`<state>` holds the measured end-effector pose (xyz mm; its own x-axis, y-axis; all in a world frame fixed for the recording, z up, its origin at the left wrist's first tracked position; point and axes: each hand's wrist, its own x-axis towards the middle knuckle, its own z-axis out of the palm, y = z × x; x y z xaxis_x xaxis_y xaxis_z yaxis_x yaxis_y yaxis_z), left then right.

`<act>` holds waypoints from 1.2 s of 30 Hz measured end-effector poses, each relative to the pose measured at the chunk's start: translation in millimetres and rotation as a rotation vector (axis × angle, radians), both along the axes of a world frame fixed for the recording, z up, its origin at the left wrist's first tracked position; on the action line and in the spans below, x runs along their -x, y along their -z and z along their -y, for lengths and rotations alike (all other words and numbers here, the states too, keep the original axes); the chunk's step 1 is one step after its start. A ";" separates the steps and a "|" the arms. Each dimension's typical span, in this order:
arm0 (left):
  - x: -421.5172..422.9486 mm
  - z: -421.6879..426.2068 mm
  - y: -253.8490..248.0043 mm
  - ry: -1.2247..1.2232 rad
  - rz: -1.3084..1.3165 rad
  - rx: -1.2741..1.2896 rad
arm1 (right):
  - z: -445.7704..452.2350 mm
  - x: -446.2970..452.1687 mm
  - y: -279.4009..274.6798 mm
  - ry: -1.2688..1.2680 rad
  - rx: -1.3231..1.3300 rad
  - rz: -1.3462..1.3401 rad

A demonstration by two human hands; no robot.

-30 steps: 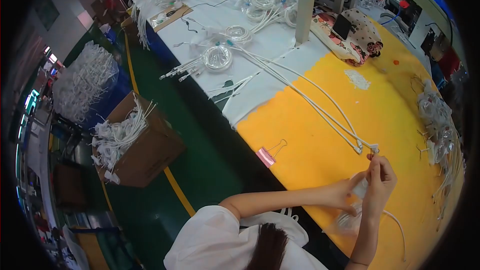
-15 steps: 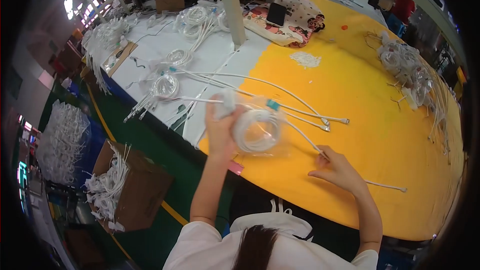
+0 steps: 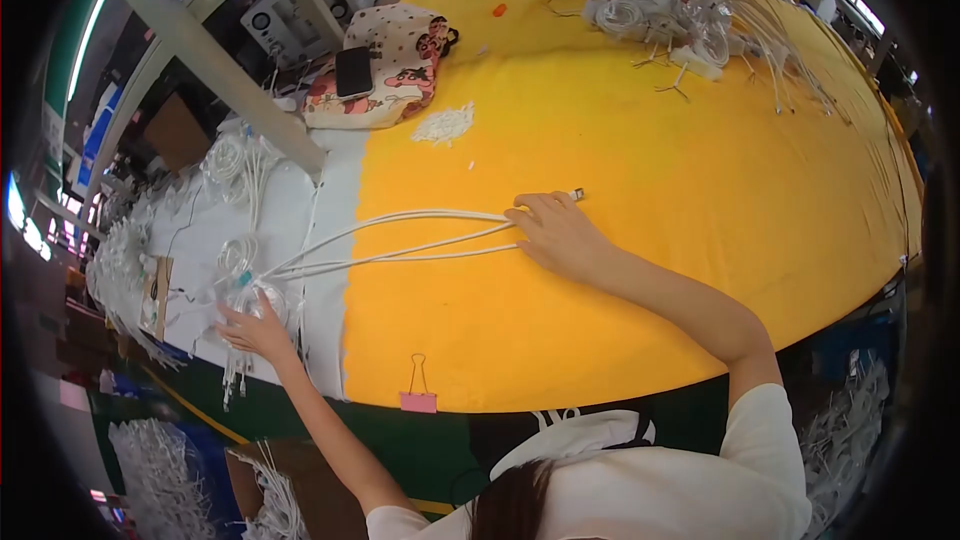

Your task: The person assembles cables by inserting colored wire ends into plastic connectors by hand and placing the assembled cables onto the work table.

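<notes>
My left hand rests with its fingers spread on clear-bagged coils of white cable at the left, on the pale part of the table. From these coils several white cable leads run right across the yellow cloth. Their ends pass under the curled fingers of my right hand, which holds them near the middle of the cloth. A metal plug sticks out just beyond these fingers.
A phone lies on a patterned cloth near a post. Small white pieces lie closer. Bagged cables are at the back right. A pink binder clip grips the front edge; a cardboard box stands below.
The bagged coil and its leads, in my hands before, now lie with the others at the left. My left hand has moved left and spread its fingers; my right hand has moved onto the lead ends.
</notes>
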<state>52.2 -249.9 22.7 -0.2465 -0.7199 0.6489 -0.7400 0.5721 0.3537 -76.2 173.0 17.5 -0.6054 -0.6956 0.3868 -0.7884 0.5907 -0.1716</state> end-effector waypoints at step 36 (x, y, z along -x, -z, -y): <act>454.5 -56.5 5.7 0.213 0.420 0.558 | -328.8 263.9 41.3 0.922 0.055 -0.297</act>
